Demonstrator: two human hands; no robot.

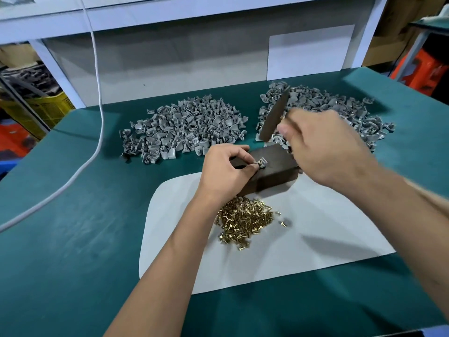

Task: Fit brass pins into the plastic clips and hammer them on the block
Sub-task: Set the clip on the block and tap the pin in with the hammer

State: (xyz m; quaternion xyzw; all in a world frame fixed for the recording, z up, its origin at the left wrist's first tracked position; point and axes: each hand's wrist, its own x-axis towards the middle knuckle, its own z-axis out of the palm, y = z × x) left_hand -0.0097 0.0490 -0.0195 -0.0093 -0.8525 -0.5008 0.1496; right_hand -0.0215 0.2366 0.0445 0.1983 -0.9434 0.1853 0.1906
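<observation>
A dark metal block (274,166) stands on a white sheet (303,239). My left hand (226,171) pinches a grey plastic clip with a brass pin (261,162) in it and holds it on top of the block. My right hand (325,147) grips a hammer; its dark head (274,117) is raised above and behind the block, blurred by motion. A heap of loose brass pins (245,220) lies on the sheet just in front of the block.
Two heaps of grey plastic clips lie on the green table, one at the back middle (184,132) and one at the back right (345,110). A white cable (97,117) runs down the left side. A white panel closes off the back.
</observation>
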